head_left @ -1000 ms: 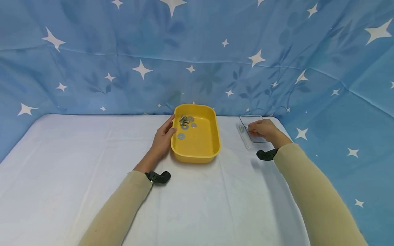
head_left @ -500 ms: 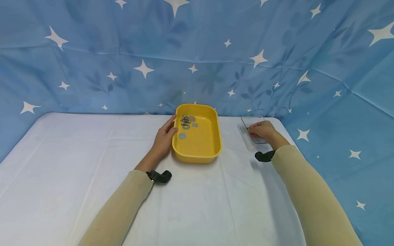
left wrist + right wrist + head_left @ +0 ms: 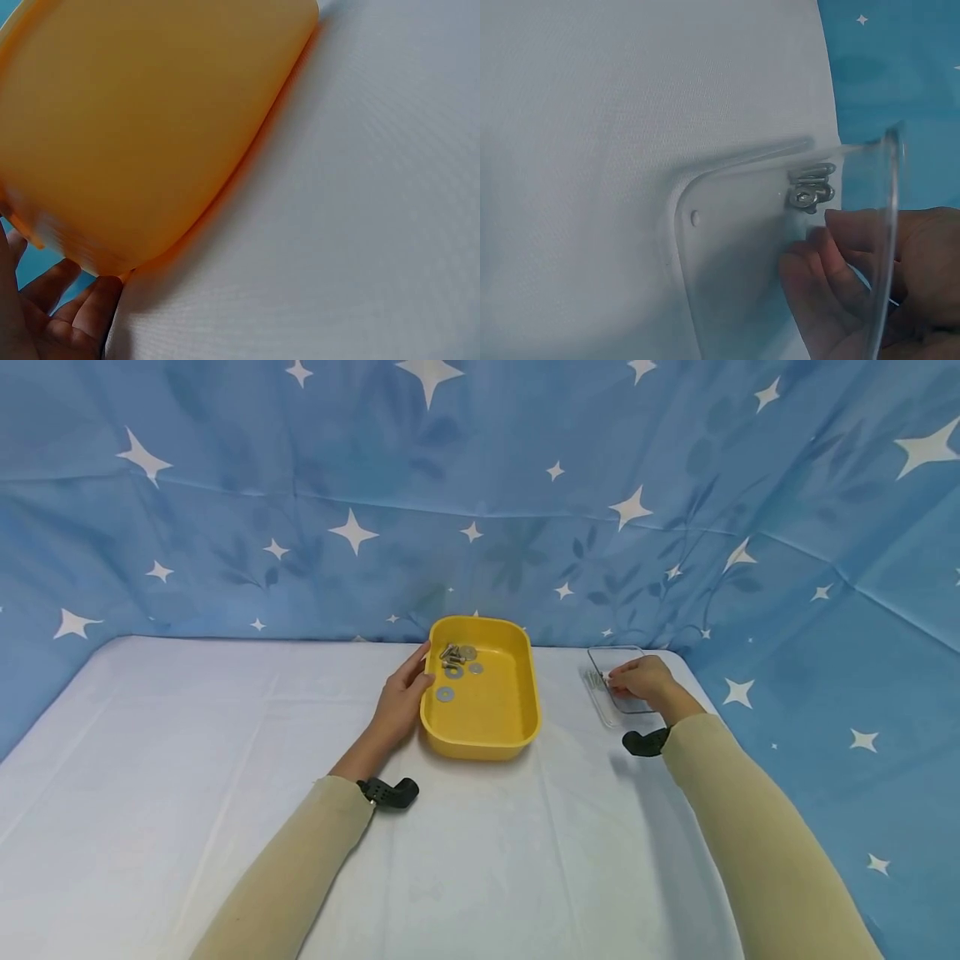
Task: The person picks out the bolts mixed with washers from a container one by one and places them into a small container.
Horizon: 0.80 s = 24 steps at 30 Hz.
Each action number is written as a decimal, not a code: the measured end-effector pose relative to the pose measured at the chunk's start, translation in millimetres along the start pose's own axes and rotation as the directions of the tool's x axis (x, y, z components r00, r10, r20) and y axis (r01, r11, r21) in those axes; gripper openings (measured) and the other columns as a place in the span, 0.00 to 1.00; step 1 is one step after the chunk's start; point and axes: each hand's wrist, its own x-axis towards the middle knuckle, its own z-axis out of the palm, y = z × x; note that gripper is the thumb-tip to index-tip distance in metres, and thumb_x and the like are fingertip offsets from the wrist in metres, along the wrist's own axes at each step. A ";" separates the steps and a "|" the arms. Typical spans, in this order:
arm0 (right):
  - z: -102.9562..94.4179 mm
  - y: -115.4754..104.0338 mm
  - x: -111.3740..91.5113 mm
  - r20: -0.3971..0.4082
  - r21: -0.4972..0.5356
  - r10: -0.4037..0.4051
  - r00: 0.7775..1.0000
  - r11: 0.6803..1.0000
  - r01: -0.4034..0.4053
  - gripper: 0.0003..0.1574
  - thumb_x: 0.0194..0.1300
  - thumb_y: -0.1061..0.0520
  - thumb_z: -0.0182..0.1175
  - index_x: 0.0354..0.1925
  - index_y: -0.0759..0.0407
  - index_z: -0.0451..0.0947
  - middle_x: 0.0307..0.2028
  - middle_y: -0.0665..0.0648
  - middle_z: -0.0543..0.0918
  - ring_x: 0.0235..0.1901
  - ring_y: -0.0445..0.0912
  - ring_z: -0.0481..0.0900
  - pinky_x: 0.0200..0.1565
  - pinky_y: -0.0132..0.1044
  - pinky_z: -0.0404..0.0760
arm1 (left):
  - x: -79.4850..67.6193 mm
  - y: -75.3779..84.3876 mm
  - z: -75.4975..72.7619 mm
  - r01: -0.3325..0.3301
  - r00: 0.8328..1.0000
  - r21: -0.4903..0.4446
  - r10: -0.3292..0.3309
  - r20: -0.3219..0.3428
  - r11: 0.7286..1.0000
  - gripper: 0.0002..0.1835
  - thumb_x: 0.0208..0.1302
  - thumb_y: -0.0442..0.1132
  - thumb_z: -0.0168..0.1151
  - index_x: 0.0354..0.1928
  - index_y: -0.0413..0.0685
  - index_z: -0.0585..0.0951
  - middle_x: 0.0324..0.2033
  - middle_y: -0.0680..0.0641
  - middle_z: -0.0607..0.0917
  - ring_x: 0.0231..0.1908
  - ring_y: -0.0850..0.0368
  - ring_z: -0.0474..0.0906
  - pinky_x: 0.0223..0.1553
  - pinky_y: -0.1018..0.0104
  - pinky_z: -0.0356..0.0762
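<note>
My left hand (image 3: 396,700) holds the left side of a yellow plastic tray (image 3: 487,718). Its thumb is at the rim, and the left wrist view shows fingers (image 3: 97,307) against the outer wall. Inside the tray lie a small heap of bolts (image 3: 451,653) and several flat grey washers (image 3: 445,694). Far to the right, my right hand (image 3: 647,681) reaches into a clear plastic box (image 3: 603,708). In the right wrist view, several metal bolts (image 3: 810,186) lie together in the box, right by the fingertips. Nothing shows between thumb and fingers.
A white cloth (image 3: 480,860) covers the table. Behind it and along the right side hangs a blue curtain (image 3: 300,568) with white stars. Dark wrist straps (image 3: 387,792) circle both wrists. The clear box stands close to the table's right rear corner.
The right hand stays at the clear box; the bright bit of metal seen at its fingertips earlier shows less now. My left hand and the tray keep their places, with a slight view shift.
</note>
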 end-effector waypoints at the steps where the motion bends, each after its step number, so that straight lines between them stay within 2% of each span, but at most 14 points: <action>1: -0.8 -0.4 -1.0 0.003 -0.003 -0.005 1.000 1.000 0.005 0.24 0.73 0.57 0.57 0.62 0.69 0.75 0.50 0.60 0.78 0.44 0.46 0.78 0.47 0.33 0.82 | -0.2 -0.2 0.0 0.000 1.000 0.000 0.000 0.002 1.000 0.31 0.75 0.45 0.47 0.78 0.72 0.59 0.77 0.50 0.64 0.78 0.53 0.58 0.78 0.52 0.57; 4: -3.8 -2.9 -5.1 0.025 0.000 -0.040 0.999 0.999 0.040 0.26 0.74 0.55 0.55 0.64 0.69 0.74 0.55 0.62 0.77 0.47 0.46 0.79 0.54 0.38 0.83 | -0.2 -0.8 -0.1 -0.001 1.000 -0.003 0.001 0.009 1.000 0.31 0.76 0.45 0.47 0.78 0.72 0.58 0.77 0.50 0.64 0.78 0.53 0.58 0.78 0.53 0.58; 8: -6.8 -13.1 -13.4 0.053 0.052 -0.116 0.992 0.992 0.113 0.29 0.77 0.54 0.52 0.68 0.69 0.70 0.64 0.67 0.74 0.56 0.52 0.79 0.64 0.44 0.80 | 0.7 -2.2 -0.6 -0.002 1.000 -0.011 0.002 0.011 1.000 0.31 0.76 0.46 0.47 0.78 0.72 0.59 0.78 0.51 0.63 0.78 0.53 0.58 0.78 0.53 0.58; 12: -7.4 -30.6 -22.6 0.074 0.099 -0.174 0.982 0.981 0.166 0.30 0.77 0.54 0.52 0.70 0.68 0.67 0.68 0.69 0.72 0.65 0.57 0.75 0.68 0.47 0.76 | 1.2 -3.3 -1.2 -0.004 1.000 -0.019 0.004 0.010 1.000 0.30 0.77 0.45 0.47 0.78 0.72 0.58 0.78 0.51 0.63 0.78 0.53 0.57 0.78 0.52 0.57; 15: -6.1 -44.7 -28.6 0.085 0.108 -0.205 0.975 0.975 0.196 0.31 0.77 0.54 0.53 0.71 0.67 0.66 0.69 0.69 0.71 0.66 0.56 0.75 0.69 0.48 0.75 | 1.1 -3.3 -1.2 -0.002 1.000 -0.017 0.002 0.011 1.000 0.31 0.77 0.45 0.46 0.78 0.72 0.58 0.78 0.50 0.63 0.78 0.53 0.57 0.78 0.52 0.57; 24: 7.1 -81.4 -36.7 0.086 0.143 -0.213 0.973 0.969 0.199 0.27 0.75 0.53 0.56 0.66 0.64 0.72 0.66 0.67 0.75 0.64 0.55 0.78 0.63 0.42 0.80 | 0.2 -1.0 -0.4 0.000 1.000 -0.012 0.000 0.008 1.000 0.31 0.76 0.45 0.47 0.78 0.72 0.58 0.78 0.51 0.63 0.78 0.53 0.57 0.78 0.53 0.58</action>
